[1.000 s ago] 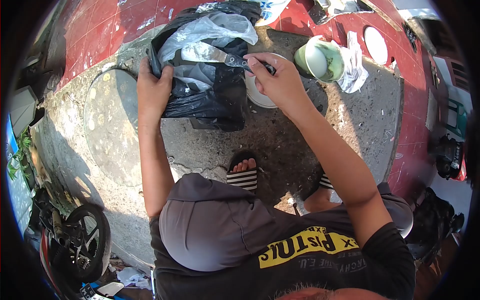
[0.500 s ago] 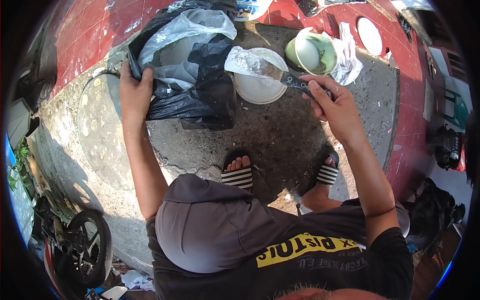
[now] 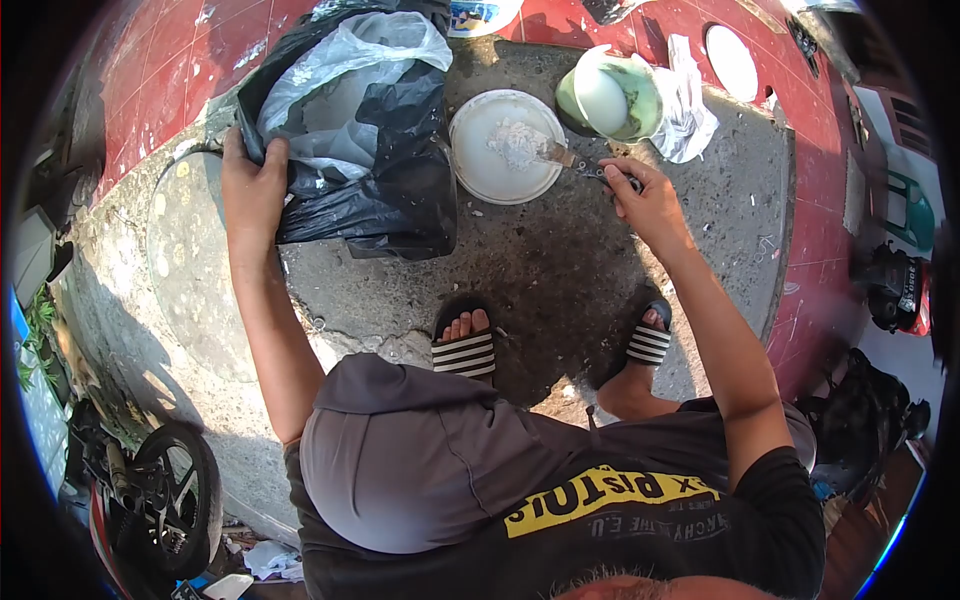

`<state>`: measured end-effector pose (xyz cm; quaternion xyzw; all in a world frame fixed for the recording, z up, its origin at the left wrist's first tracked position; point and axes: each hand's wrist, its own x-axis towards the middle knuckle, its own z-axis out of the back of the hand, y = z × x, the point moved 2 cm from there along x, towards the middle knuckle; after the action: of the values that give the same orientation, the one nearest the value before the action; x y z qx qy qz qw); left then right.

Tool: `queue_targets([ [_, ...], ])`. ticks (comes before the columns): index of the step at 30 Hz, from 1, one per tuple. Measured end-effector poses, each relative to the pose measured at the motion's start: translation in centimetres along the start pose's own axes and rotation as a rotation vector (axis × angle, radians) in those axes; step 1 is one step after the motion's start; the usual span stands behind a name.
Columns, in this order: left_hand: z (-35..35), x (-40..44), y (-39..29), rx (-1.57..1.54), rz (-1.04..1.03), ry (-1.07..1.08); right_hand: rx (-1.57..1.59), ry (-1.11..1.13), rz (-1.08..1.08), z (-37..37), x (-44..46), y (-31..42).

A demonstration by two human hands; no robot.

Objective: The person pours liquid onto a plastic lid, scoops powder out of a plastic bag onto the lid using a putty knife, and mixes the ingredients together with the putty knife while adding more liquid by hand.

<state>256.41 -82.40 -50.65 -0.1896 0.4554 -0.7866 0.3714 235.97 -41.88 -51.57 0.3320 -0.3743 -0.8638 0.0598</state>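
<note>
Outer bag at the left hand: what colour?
The outer bag is black, seen best in the head view.

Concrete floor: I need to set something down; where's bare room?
Bare concrete lies between the round white lid and striped sandals, and between the right forearm and red tiles. It's crowded where the black plastic bag, lid and green bucket sit close together.

I see the left hand [image 3: 254,190] holding the edge of a black bag [image 3: 400,205]. The right hand [image 3: 648,205] grips a scraper [image 3: 590,170] over a round white lid [image 3: 500,189] with white powder [image 3: 515,142] on it. A green bucket [image 3: 648,92] stands near.
</note>
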Motion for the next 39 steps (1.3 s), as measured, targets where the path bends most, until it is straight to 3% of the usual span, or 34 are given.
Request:
queue_targets([
  [2, 0.1, 0.0, 0.3, -0.003, 0.016, 0.002, -0.063, -0.015, -0.011, -0.3, -0.1, 0.2],
  [7, 0.2, 0.2, 0.9, 0.034, 0.009, -0.011, -0.324, -0.112, 0.245, -0.9, -0.9, 2.0],
  [22, 1.5, -0.1, 0.2, -0.094, 0.090, -0.064, -0.491, -0.159, 0.483, -1.3, -1.5, 4.2],
  [25, 1.8, 0.2, 0.4, -0.096, 0.027, -0.090, -0.509, -0.134, 0.472, -1.3, -1.6, 4.4],
  [27, 2.6, 0.4, -0.2, -0.081, 0.145, -0.065, -0.494, -0.142, 0.468, -1.3, -1.9, 5.0],
  [33, 5.0, 2.3, -0.6, -0.069, 0.133, -0.169, -0.498, -0.150, 0.462, -1.1, -2.0, 5.2],
  [39, 7.1, 4.2, 1.4, -0.211, 0.099, -0.150, -0.429, -0.127, 0.385, -0.5, -2.4, 5.5],
])
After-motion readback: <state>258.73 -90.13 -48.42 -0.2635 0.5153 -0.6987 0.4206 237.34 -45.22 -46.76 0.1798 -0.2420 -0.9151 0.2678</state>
